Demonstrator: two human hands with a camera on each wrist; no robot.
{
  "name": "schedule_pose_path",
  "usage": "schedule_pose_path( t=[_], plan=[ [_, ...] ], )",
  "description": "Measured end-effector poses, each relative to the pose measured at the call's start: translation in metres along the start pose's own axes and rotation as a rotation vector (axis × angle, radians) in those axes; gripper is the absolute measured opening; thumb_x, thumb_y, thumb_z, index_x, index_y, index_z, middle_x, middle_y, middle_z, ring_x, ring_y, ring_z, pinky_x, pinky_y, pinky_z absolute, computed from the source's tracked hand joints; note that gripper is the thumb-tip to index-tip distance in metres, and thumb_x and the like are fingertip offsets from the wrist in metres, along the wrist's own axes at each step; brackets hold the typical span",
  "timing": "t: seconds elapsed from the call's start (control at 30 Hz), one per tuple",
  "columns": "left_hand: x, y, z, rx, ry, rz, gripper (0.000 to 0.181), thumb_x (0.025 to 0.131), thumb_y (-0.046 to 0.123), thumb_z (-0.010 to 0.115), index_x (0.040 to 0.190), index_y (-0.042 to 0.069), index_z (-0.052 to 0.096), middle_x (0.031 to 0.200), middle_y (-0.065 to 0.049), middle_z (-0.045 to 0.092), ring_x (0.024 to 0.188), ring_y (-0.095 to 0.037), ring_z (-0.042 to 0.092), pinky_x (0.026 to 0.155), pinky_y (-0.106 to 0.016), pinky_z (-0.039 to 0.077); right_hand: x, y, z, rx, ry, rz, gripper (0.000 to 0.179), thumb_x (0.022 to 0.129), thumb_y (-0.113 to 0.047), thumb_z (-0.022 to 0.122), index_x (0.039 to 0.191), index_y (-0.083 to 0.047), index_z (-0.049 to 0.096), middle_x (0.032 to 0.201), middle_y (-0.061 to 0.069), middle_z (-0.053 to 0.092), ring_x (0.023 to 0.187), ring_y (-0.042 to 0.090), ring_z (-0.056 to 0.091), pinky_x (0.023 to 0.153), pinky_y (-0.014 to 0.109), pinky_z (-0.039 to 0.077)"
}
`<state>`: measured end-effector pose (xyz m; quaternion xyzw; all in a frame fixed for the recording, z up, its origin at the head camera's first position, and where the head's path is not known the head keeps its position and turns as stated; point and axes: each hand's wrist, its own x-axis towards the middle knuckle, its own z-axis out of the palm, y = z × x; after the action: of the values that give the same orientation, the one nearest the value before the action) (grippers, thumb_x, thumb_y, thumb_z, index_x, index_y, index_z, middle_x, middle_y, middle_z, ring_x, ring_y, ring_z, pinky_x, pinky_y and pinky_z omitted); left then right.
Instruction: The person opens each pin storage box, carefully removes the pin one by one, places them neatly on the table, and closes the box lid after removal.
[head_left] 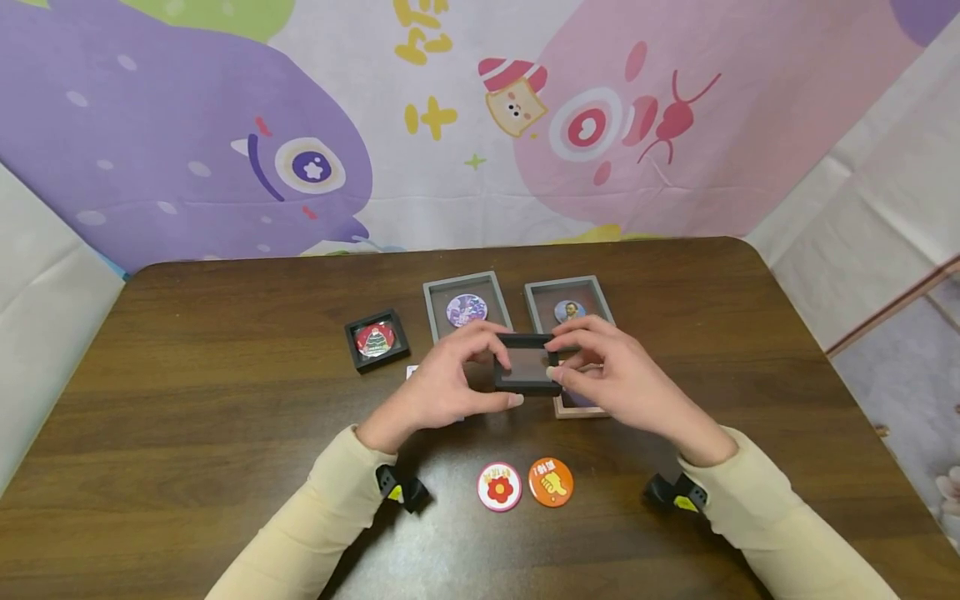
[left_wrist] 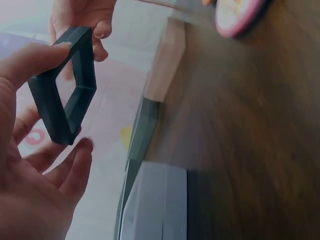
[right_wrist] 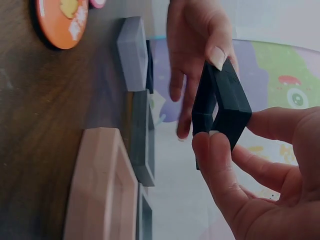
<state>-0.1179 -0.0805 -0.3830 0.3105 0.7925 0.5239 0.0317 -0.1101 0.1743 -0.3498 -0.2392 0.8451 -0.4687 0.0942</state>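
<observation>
Frame (head_left: 528,387) between fingers (head_left: 581,338) (badges (head_left: 499,487) before it)

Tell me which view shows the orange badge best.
The head view: the orange badge lies there whole and unobstructed. The right wrist view cuts it off at the top edge; the left wrist view, only a sliver.

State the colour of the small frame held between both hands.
The held frame is black, best seen in the right wrist view.

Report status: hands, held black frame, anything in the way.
Left hand and right hand both pinching black frame. Frame raised above table, no badge inside. Nothing but the hands seen touching it.
</observation>
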Motion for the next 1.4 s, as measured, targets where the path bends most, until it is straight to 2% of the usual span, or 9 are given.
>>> schedule_pose_path(
  t=[0.13, 0.23, 0.33, 0.47, 0.73, 0.97, 1.17, 1.3, 1.4],
  plan=[
    [-0.001, -0.001, -0.002, 0.241, -0.018, 0.011, 0.028, 0.075, 0.03, 0.086, 0.086, 0.023, 0.061, 0.133, -0.001, 0.057, 0.122, -0.02, 0.049, 0.1, -0.043, 0.043, 0.001, 0.003, 0.005, -0.069, -0.014, -0.015, 0.032, 0.092, -0.012, 0.073, 0.121, 0.0, 0.066, 0.134, 0.01, 0.051, 0.094, 0.016, 0.068, 0.079, 0.028, 0.057],
    [-0.001, -0.001, -0.002, 0.383, -0.037, 0.015, 0.027, 0.076, 0.034, 0.085, 0.085, 0.023, 0.062, 0.135, -0.003, 0.057, 0.123, -0.02, 0.048, 0.1, -0.04, 0.043, 0.001, 0.005, 0.008, -0.099, -0.044, -0.017, 0.035, 0.093, -0.013, 0.072, 0.125, -0.001, 0.065, 0.137, 0.011, 0.049, 0.098, 0.018, 0.068, 0.08, 0.028, 0.057],
    [-0.001, 0.0, -0.002, 0.497, -0.055, 0.026, 0.027, 0.076, 0.037, 0.084, 0.084, 0.022, 0.064, 0.133, -0.004, 0.059, 0.121, -0.022, 0.051, 0.097, -0.038, 0.046, 0.0, 0.006, 0.01, -0.122, -0.078, -0.011, 0.037, 0.094, -0.015, 0.071, 0.128, -0.001, 0.063, 0.141, 0.012, 0.048, 0.103, 0.018, 0.068, 0.082, 0.028, 0.057],
    [-0.001, 0.001, -0.002, 0.594, -0.083, 0.013, 0.027, 0.075, 0.04, 0.084, 0.083, 0.022, 0.065, 0.131, -0.004, 0.061, 0.118, -0.023, 0.056, 0.095, -0.037, 0.048, 0.001, 0.007, 0.011, -0.171, -0.104, -0.006, 0.039, 0.095, -0.018, 0.07, 0.128, 0.0, 0.063, 0.141, 0.014, 0.05, 0.105, 0.019, 0.067, 0.084, 0.03, 0.056],
    [-0.001, 0.001, -0.001, 0.678, -0.124, -0.029, 0.028, 0.076, 0.042, 0.085, 0.082, 0.021, 0.068, 0.131, -0.004, 0.06, 0.113, -0.024, 0.061, 0.09, -0.039, 0.052, 0.003, 0.006, 0.01, -0.272, -0.133, 0.004, 0.038, 0.097, -0.024, 0.067, 0.127, 0.0, 0.064, 0.136, 0.014, 0.055, 0.106, 0.018, 0.065, 0.086, 0.037, 0.056],
    [-0.004, -0.002, 0.002, 0.726, -0.158, -0.088, 0.032, 0.075, 0.045, 0.086, 0.085, 0.023, 0.066, 0.133, -0.002, 0.06, 0.105, -0.023, 0.065, 0.081, -0.041, 0.055, 0.002, 0.007, 0.013, -0.27, -0.156, 0.008, 0.038, 0.097, -0.024, 0.066, 0.127, 0.0, 0.064, 0.137, 0.013, 0.056, 0.106, 0.018, 0.065, 0.087, 0.038, 0.056],
    [-0.007, -0.006, 0.004, 0.782, -0.196, -0.095, 0.038, 0.075, 0.05, 0.084, 0.097, 0.022, 0.07, 0.13, -0.003, 0.06, 0.113, -0.023, 0.06, 0.087, -0.042, 0.054, 0.001, 0.009, 0.015, -0.269, -0.172, 0.008, 0.038, 0.097, -0.024, 0.065, 0.128, -0.002, 0.063, 0.136, 0.012, 0.056, 0.106, 0.018, 0.065, 0.088, 0.04, 0.055],
    [-0.006, -0.006, 0.003, 0.766, -0.219, -0.084, 0.045, 0.075, 0.052, 0.084, 0.104, 0.021, 0.069, 0.129, -0.002, 0.059, 0.115, -0.023, 0.057, 0.091, -0.042, 0.051, 0.001, 0.01, 0.015, -0.275, -0.17, 0.007, 0.038, 0.097, -0.024, 0.065, 0.128, -0.002, 0.064, 0.135, 0.011, 0.057, 0.106, 0.018, 0.065, 0.087, 0.041, 0.055],
    [-0.004, -0.006, 0.002, 0.738, -0.255, -0.104, 0.051, 0.075, 0.054, 0.083, 0.11, 0.021, 0.068, 0.131, -0.001, 0.057, 0.117, -0.023, 0.055, 0.095, -0.042, 0.049, 0.001, 0.011, 0.015, -0.281, -0.172, 0.01, 0.038, 0.098, -0.026, 0.065, 0.128, -0.003, 0.064, 0.135, 0.011, 0.057, 0.106, 0.018, 0.065, 0.087, 0.041, 0.055]
  ],
)
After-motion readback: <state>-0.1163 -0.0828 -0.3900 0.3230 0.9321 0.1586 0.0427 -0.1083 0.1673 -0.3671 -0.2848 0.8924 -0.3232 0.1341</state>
